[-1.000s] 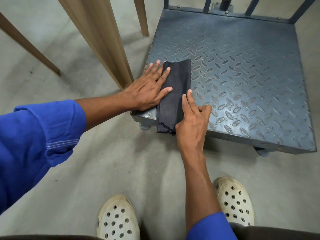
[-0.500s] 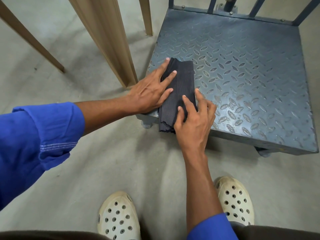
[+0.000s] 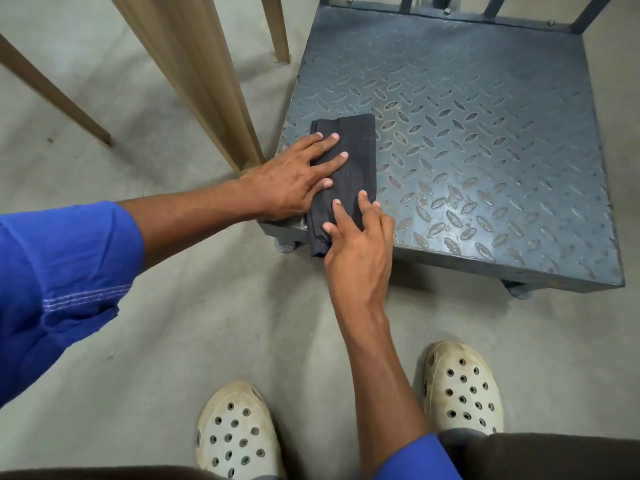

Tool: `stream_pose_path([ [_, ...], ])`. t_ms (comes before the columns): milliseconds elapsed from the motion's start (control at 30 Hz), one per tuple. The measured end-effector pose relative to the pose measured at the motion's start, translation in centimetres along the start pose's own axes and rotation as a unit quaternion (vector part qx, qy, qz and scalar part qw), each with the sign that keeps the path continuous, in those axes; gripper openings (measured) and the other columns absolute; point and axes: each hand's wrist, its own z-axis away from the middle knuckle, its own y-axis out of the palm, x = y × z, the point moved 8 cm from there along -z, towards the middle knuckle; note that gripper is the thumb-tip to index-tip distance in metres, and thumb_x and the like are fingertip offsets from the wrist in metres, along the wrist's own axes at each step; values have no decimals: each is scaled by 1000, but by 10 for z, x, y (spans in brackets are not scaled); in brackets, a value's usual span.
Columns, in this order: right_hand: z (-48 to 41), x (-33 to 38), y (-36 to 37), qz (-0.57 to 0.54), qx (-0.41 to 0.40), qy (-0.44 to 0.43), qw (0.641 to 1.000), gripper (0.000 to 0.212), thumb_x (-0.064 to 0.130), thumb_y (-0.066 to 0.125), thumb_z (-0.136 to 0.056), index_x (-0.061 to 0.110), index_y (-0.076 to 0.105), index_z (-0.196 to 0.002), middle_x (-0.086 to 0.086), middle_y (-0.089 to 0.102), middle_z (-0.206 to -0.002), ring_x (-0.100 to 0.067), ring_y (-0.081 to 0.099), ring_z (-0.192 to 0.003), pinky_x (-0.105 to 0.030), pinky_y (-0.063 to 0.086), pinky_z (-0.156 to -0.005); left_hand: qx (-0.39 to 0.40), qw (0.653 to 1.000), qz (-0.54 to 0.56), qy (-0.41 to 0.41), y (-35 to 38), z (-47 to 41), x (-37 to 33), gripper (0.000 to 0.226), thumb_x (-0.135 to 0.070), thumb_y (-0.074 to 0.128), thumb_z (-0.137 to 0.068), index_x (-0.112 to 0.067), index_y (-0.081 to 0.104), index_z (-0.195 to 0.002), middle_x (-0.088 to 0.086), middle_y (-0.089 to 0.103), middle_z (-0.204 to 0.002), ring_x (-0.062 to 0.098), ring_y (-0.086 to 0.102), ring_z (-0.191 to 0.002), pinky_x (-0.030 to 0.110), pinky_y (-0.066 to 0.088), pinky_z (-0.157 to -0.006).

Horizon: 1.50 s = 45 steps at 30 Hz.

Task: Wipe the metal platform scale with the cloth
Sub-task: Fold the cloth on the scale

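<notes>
A folded dark cloth point(image 3: 358, 157) lies on the near left corner of the blue-grey metal platform scale point(image 3: 485, 133), and its frayed near end hangs over the front edge. My left hand point(image 3: 294, 178) lies flat on the cloth's left side with fingers spread. My right hand point(image 3: 360, 251) rests its fingertips on the cloth's near end, fingers apart, gripping nothing. The scale's diamond-tread plate looks worn and shiny near the front.
Wooden posts point(image 3: 194, 81) stand close to the scale's left edge, one right beside my left wrist. A metal rail frame point(image 3: 446, 8) rises at the scale's back. My feet in cream perforated clogs point(image 3: 235, 434) stand on the concrete floor in front.
My left hand has slid a little toward me on the cloth. My right hand's fingers have spread and reached further onto the cloth's near end. The cloth has stayed on the corner.
</notes>
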Motion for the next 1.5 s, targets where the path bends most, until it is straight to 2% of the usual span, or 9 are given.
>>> stream_pose_path([
  [200,-2,-5,-1,-28,-57,-23,998,31,14,52,-104,5,77,-121,-19,67,-137,-40,58,-116,-49,58,-94,-78,997,-6,-5,7,8,-16,52,-21,37,-110,9,46,-153,30,39,-163,47,35,-154,52,29,-129],
  [367,-5,-6,-2,-48,-92,-46,994,22,7,61,-102,-1,78,-114,-17,72,-128,-36,60,-105,-41,57,-91,-81,997,-7,-2,7,6,-15,48,-5,56,-102,14,51,-146,34,44,-158,51,42,-149,57,42,-120],
  [500,-9,-3,-3,-58,-96,-60,992,25,6,55,-103,-4,77,-111,-17,74,-124,-34,61,-100,-33,55,-88,-77,997,-12,-4,7,3,-13,50,-5,54,-104,12,47,-150,32,40,-161,48,37,-152,56,43,-120],
  [700,-11,-1,-8,-62,-125,-73,988,21,3,59,-103,-6,76,-111,-17,74,-122,-32,62,-97,-26,48,-89,-130,990,-52,31,3,7,-10,45,1,62,-100,16,54,-141,35,51,-151,51,48,-143,62,56,-103],
  [833,-18,3,-17,-72,-163,-69,982,21,4,59,-104,-4,77,-111,-14,74,-123,-30,62,-96,-27,50,-91,-181,979,-71,59,-11,4,-10,43,-7,48,-105,16,54,-140,35,51,-151,51,49,-143,61,60,-97],
  [933,-28,4,-20,-75,-174,-74,979,20,4,60,-103,-4,77,-112,-13,74,-124,-31,62,-96,-27,49,-92,-197,975,-83,64,-16,-3,-4,43,-5,53,-106,16,51,-143,35,49,-154,50,45,-146,61,59,-98],
  [1167,-51,2,-33,-64,-141,-78,985,20,4,61,-102,-4,76,-114,-13,74,-123,-27,59,-99,-26,53,-88,-150,979,-118,67,-15,-23,-1,55,2,56,-104,15,36,-154,31,32,-165,45,28,-157,59,58,-100],
  [1333,-85,24,-93,-46,-138,-79,986,17,-2,63,-101,-5,77,-110,-15,75,-122,-33,63,-92,-25,47,-94,-166,976,-113,79,-84,-33,-24,56,14,64,-91,20,47,-143,37,43,-157,50,42,-148,50,66,-71],
  [1500,-137,93,-203,-30,-114,-90,989,16,-2,64,-101,-5,77,-109,-15,75,-119,-31,65,-94,-25,47,-93,-202,976,-72,37,-214,-21,-48,54,10,70,-90,18,52,-140,35,49,-154,49,47,-146,49,67,-76],
])
